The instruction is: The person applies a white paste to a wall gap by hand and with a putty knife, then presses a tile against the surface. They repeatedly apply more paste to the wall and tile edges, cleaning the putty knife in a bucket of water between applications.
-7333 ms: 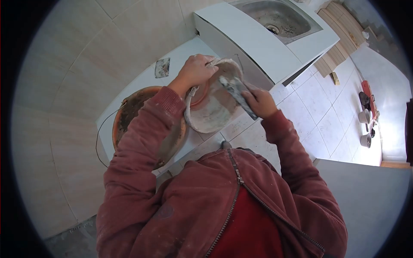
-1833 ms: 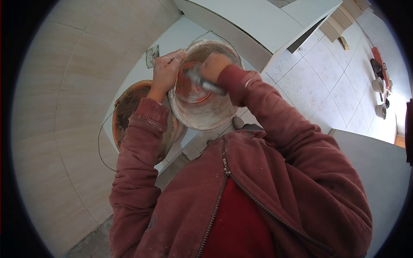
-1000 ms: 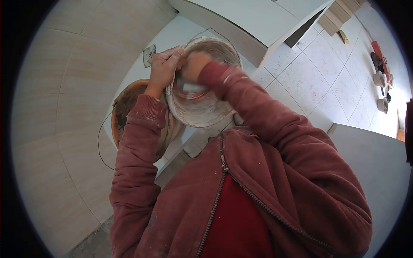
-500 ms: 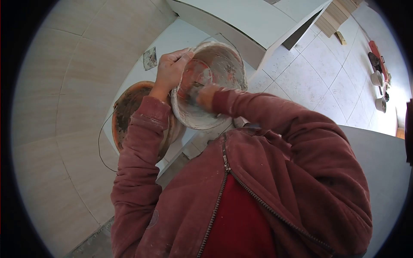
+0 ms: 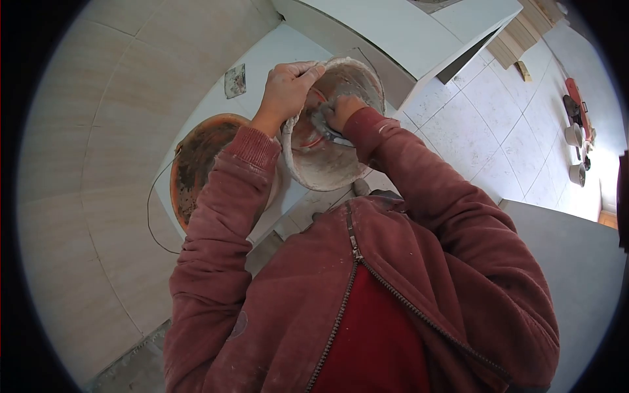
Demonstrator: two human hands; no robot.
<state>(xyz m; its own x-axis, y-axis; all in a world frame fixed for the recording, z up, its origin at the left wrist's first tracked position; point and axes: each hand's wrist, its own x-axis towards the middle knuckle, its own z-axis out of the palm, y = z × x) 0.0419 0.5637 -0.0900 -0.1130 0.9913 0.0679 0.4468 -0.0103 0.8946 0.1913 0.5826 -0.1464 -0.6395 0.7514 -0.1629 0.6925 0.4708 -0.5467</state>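
My left hand (image 5: 288, 88) grips the upper left rim of a bucket (image 5: 327, 171), its thumb over the edge. The bucket is tilted so its mouth faces me; whitish plaster-like residue coats its wall and rim, and reddish-orange shows on the inside. Reaching into it, my right hand (image 5: 342, 112) is closed around something grey and smeared (image 5: 324, 124), whose kind I cannot make out. Left of the bucket and partly behind my left sleeve stands an orange bucket (image 5: 213, 124) with dark brown residue inside and a thin wire handle.
A small stained square piece (image 5: 235, 81) lies on the white surface beyond the orange bucket. Beige tiles (image 5: 72, 164) cover the left side. A white box-like structure (image 5: 380, 33) stands ahead, with floor tiles (image 5: 465, 124), stacked planks (image 5: 517, 39) and a red tool (image 5: 574, 95) to the right.
The held bucket and my left hand have shifted slightly right and up in view. My right hand has moved up and right inside the bucket, with the grey thing still in it.
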